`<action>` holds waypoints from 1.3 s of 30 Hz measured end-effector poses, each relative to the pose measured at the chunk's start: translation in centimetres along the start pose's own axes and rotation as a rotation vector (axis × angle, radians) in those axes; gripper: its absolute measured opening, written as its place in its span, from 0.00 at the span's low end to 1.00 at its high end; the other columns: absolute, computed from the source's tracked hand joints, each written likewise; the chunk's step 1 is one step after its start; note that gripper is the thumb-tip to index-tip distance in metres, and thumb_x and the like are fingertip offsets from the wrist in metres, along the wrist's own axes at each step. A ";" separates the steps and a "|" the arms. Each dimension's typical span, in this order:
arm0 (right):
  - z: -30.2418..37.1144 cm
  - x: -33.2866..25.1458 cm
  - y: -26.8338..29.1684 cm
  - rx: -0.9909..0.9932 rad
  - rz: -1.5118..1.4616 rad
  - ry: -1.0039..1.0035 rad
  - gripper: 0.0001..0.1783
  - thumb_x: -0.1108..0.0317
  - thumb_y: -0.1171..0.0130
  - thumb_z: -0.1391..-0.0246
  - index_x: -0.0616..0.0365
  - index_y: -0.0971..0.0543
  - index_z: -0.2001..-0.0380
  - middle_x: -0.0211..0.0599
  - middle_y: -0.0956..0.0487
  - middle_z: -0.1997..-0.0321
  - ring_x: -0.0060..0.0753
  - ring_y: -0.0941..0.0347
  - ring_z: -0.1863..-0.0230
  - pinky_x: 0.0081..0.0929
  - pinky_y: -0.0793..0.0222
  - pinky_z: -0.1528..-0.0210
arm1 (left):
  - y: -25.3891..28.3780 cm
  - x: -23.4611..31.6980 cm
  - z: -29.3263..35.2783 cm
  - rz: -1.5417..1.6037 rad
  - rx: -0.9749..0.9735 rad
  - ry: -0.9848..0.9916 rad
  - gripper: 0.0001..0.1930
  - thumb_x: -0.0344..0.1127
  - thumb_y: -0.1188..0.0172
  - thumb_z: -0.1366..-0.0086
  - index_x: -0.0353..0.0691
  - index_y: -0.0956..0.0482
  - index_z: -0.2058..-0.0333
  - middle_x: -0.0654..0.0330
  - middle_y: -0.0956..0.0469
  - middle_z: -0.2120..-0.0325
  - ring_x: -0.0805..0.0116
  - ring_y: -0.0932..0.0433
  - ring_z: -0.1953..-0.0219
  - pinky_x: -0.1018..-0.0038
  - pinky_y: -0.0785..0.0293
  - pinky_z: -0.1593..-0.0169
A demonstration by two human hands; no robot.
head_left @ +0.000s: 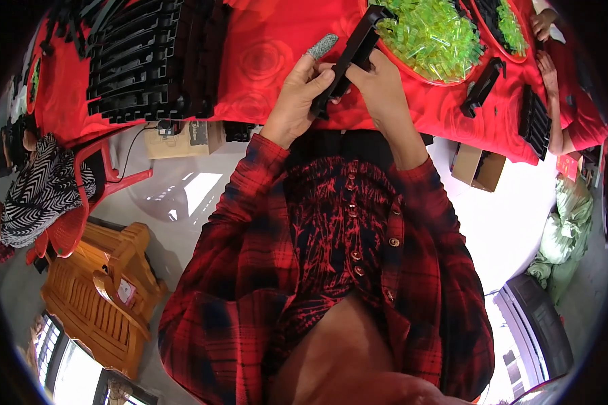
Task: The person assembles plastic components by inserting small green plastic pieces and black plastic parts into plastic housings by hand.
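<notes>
Both of my hands hold a long, narrow black plastic part (355, 52) at a tilt over the near edge of the red-covered table. My left hand (292, 101) is closed around its lower end, thumb pressed on its side; a grey wrap (322, 46) covers one fingertip. My right hand (384, 86) grips the part from the other side, its fingertips partly hidden behind it. Just beyond my right hand, small translucent yellow-green pieces (429, 37) fill a red-rimmed basin (417, 76). Whether a small piece is between my fingers cannot be made out.
Tall stacks of similar black parts (142, 61) stand to the left on the red tablecloth (263, 64). Rightward lie a single black part (483, 89), a black stack (535, 123) and another basin (503, 30). Another person's hand (548, 71) rests there. A red chair (88, 182) is left.
</notes>
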State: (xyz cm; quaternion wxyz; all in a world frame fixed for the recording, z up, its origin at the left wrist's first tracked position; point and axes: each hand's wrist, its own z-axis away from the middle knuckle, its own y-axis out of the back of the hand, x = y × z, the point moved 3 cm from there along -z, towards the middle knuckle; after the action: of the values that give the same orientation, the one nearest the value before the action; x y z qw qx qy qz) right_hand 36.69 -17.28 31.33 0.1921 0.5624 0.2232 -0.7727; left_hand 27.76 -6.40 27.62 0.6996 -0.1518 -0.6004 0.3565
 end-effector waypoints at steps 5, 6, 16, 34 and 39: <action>0.4 -0.1 -0.2 0.036 -0.178 0.059 0.10 0.77 0.44 0.38 0.69 0.28 0.55 0.42 0.18 0.63 0.30 0.20 0.62 0.26 0.23 0.57 | -0.7 0.8 -0.1 -0.178 0.104 -0.150 0.28 0.29 0.41 0.30 0.38 0.37 0.34 0.63 0.26 0.54 0.76 0.26 0.56 0.78 0.26 0.54; 0.4 0.2 -0.1 0.107 -0.167 0.034 0.11 0.76 0.44 0.38 0.69 0.28 0.54 0.42 0.19 0.61 0.30 0.21 0.60 0.26 0.25 0.55 | -0.9 1.0 -0.1 -0.220 0.135 -0.196 0.28 0.29 0.39 0.31 0.38 0.36 0.35 0.65 0.29 0.55 0.78 0.27 0.58 0.79 0.26 0.54; 0.8 0.9 0.3 0.242 -0.012 0.082 0.11 0.72 0.43 0.36 0.67 0.26 0.54 0.35 0.22 0.59 0.25 0.26 0.57 0.23 0.29 0.52 | -1.2 -0.7 -0.2 -0.372 0.235 -0.239 0.24 0.24 0.39 0.33 0.35 0.33 0.39 0.63 0.27 0.55 0.75 0.26 0.54 0.77 0.27 0.49; -0.6 3.0 1.4 -0.145 -0.811 -0.183 0.11 0.70 0.41 0.36 0.57 0.25 0.52 0.30 0.19 0.54 0.26 0.25 0.53 0.31 0.31 0.43 | -3.6 2.3 0.8 -1.127 0.286 -0.637 0.18 0.27 0.31 0.44 0.31 0.29 0.58 0.48 0.29 0.62 0.49 0.26 0.60 0.62 0.26 0.58; -0.7 3.1 1.7 -0.095 -0.775 -0.181 0.11 0.72 0.41 0.37 0.58 0.24 0.51 0.29 0.19 0.54 0.26 0.25 0.54 0.29 0.31 0.45 | -2.6 2.0 0.3 -1.055 0.253 -0.539 0.18 0.28 0.32 0.43 0.31 0.29 0.57 0.48 0.27 0.63 0.49 0.24 0.61 0.62 0.25 0.60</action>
State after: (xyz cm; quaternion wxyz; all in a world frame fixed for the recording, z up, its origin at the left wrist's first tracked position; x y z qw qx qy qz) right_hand 37.31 -18.45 27.90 -0.0688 0.3568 0.4367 -0.8230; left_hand 28.31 -6.90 30.82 0.6179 0.3463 -0.7037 0.0560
